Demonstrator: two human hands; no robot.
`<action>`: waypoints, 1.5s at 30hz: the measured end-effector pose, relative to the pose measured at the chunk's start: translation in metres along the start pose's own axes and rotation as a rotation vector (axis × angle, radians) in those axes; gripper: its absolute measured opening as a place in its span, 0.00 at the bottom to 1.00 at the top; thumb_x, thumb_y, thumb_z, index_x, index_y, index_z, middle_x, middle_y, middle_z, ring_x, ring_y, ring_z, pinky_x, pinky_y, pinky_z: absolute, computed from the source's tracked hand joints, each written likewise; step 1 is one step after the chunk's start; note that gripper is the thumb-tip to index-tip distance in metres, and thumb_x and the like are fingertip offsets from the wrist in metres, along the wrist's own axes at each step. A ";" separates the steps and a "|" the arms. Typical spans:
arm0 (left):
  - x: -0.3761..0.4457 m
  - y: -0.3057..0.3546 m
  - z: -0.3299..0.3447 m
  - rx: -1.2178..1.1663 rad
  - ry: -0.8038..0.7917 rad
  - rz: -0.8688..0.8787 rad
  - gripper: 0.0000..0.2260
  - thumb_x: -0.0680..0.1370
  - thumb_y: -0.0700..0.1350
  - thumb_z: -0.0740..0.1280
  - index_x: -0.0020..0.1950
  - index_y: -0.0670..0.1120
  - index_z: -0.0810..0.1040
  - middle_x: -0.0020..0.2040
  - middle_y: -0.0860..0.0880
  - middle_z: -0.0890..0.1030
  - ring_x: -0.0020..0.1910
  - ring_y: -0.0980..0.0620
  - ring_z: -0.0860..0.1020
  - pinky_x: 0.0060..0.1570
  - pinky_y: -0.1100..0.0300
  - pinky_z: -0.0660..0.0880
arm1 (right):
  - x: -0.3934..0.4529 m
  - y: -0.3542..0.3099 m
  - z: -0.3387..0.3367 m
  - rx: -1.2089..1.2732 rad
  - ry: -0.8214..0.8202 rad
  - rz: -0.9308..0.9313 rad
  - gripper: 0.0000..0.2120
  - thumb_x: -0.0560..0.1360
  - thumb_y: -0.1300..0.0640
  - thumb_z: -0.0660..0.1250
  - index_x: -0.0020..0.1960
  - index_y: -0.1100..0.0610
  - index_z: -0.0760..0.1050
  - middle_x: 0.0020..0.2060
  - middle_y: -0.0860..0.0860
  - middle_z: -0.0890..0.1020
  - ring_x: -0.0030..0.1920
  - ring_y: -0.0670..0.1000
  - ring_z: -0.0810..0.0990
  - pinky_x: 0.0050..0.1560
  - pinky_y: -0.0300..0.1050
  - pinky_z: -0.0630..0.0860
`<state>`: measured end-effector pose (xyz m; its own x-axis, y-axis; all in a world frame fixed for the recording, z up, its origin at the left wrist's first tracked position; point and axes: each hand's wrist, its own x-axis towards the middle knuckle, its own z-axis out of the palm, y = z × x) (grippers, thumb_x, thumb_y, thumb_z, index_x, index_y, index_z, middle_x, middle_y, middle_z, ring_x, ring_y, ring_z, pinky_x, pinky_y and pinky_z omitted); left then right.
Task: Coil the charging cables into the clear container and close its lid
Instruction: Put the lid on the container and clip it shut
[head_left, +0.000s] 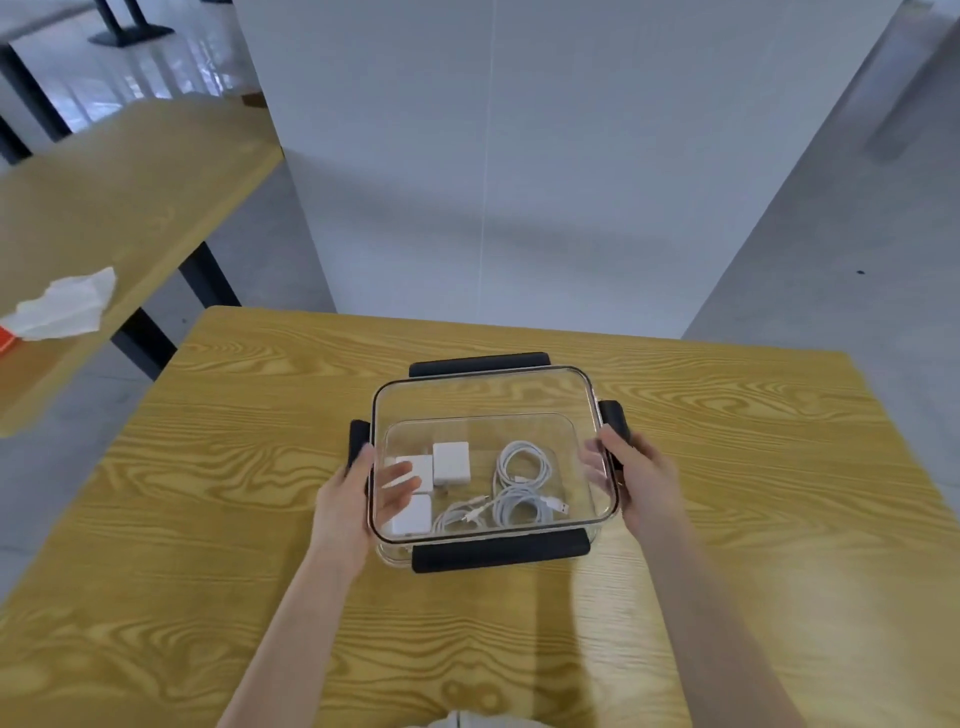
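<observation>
Both forearms reached in from the near edge, the left hand (358, 483) and right hand (636, 475) clasping the sides of the clear container (488, 400), fingers curled around its lid (483, 384). It sat mid-desk (234, 467), black latches on all four sides, holding coiled white cables (519, 488) and three white chargers (451, 462). No writing was legible.

Container (485, 553) sits at table (727, 493) centre, lid (483, 395) over it. Inside: three adapters (451, 462) toward 9 o'clock, coiled cables (522, 488) toward 3 o'clock. Left hand (358, 499) and right hand (641, 478) flank it (9 and 3 o'clock). Tissue (62, 306) lies on second table (130, 171), 10 o'clock.
</observation>
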<state>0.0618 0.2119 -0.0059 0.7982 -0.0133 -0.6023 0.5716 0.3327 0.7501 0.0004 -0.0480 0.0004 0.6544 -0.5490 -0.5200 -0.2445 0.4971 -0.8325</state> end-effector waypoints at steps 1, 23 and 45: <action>0.000 -0.006 0.001 0.088 0.101 0.068 0.09 0.79 0.48 0.62 0.52 0.43 0.77 0.42 0.42 0.83 0.35 0.47 0.83 0.34 0.59 0.80 | 0.000 0.003 0.003 -0.076 0.042 -0.048 0.03 0.74 0.61 0.69 0.46 0.61 0.77 0.33 0.53 0.84 0.31 0.49 0.82 0.29 0.39 0.77; 0.022 -0.035 -0.006 0.704 0.331 0.256 0.18 0.79 0.47 0.61 0.29 0.44 0.69 0.26 0.49 0.69 0.27 0.52 0.66 0.28 0.59 0.62 | 0.024 0.063 0.005 -0.462 0.256 -0.259 0.08 0.76 0.55 0.66 0.47 0.61 0.74 0.37 0.54 0.78 0.36 0.52 0.74 0.34 0.45 0.69; 0.050 -0.032 0.009 0.633 0.285 0.225 0.10 0.77 0.47 0.64 0.43 0.41 0.77 0.31 0.49 0.73 0.35 0.49 0.72 0.38 0.57 0.68 | 0.014 0.067 -0.013 -0.322 0.419 -0.174 0.03 0.74 0.58 0.67 0.47 0.57 0.76 0.39 0.51 0.80 0.44 0.54 0.79 0.49 0.51 0.77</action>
<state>0.0852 0.1921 -0.0570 0.8782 0.2661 -0.3975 0.4687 -0.3120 0.8264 -0.0159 -0.0311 -0.0653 0.3799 -0.8577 -0.3463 -0.4079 0.1807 -0.8950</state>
